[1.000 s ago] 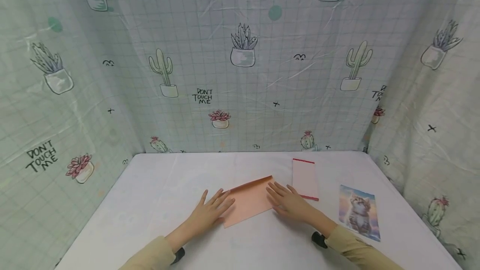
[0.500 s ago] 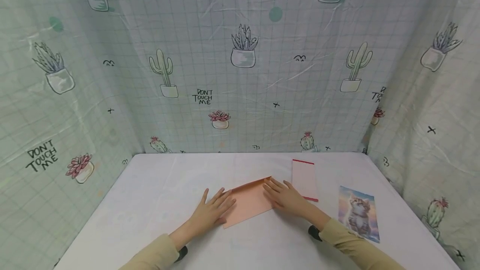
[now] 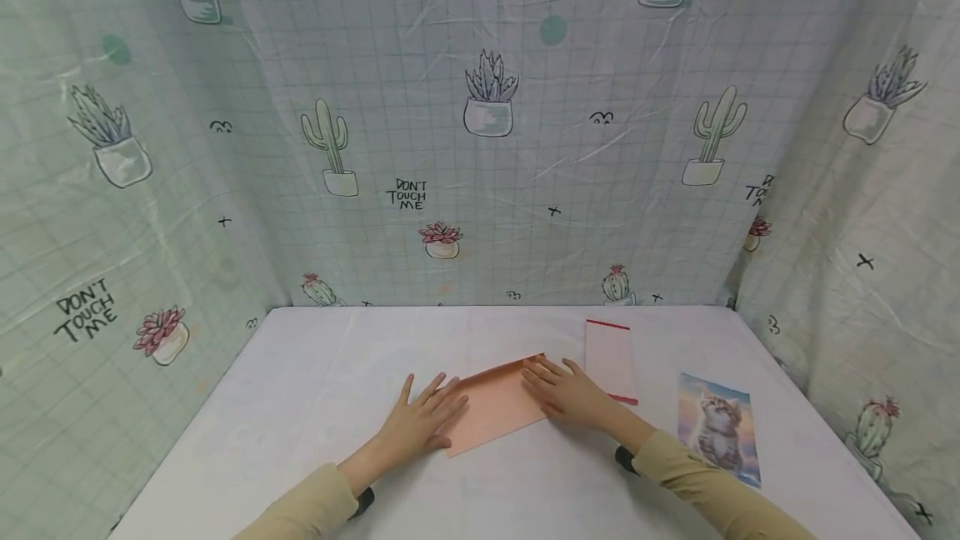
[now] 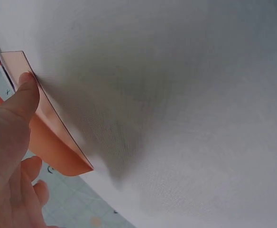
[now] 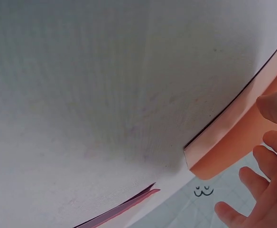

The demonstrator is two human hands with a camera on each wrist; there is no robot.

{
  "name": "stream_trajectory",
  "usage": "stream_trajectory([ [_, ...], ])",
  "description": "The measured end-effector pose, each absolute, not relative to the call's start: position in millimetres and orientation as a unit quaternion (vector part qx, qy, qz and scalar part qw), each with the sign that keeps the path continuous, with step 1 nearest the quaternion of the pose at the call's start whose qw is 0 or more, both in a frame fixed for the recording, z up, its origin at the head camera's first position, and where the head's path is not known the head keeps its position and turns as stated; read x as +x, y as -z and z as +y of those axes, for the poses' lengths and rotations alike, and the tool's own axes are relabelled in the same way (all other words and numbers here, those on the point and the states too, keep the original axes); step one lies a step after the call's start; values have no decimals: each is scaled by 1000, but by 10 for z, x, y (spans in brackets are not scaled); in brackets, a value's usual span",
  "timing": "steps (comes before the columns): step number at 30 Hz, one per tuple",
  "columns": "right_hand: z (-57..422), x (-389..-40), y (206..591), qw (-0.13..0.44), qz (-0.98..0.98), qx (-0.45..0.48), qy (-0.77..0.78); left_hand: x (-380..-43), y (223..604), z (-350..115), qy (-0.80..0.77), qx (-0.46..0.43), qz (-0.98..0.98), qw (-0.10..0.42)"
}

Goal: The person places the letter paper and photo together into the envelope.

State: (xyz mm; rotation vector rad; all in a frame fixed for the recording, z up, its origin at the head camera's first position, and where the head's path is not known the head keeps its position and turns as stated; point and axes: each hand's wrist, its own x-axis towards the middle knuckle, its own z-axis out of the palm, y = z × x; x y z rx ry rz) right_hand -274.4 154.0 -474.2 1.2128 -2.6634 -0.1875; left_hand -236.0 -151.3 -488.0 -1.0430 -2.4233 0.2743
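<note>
Left hand (image 3: 418, 423): grip wide, fingers spread, resting on the left end of the folded orange paper (image 3: 497, 408), lower centre of the head frame. Right hand (image 3: 567, 392): fingers extended across the paper's right end. Red-ended pale pink sheet (image 3: 609, 358), right of centre; kitten picture (image 3: 718, 427), lower right; both on the white desk (image 3: 330, 365).

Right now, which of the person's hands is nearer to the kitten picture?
The right hand: it is at the right end of the orange paper, left of the kitten picture. The left hand is farther left, at the paper's other end.
</note>
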Motion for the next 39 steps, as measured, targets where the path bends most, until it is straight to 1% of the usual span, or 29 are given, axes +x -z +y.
stream_trajectory([
  [5,1513,-2772,4745,105,-902,413,72,-2363,4874,-1508,-114,-376,-891,228],
  [14,1451,-2823,4755,105,-902,412,71,-2377,4853,-1498,-114,-396,-875,252],
  [23,1424,-2892,4768,110,-904,409,61,-2401,4848,-1499,-134,-390,-880,238],
  [27,1398,-2934,4768,103,-908,402,53,-2406,4837,-1505,-127,-386,-887,219],
  [32,1352,-2987,4766,87,-915,393,38,-2407,4823,-1516,-105,-375,-903,184],
  [39,1305,-3023,4765,60,-925,376,19,-2424,4796,-1530,-77,-353,-926,108],
])
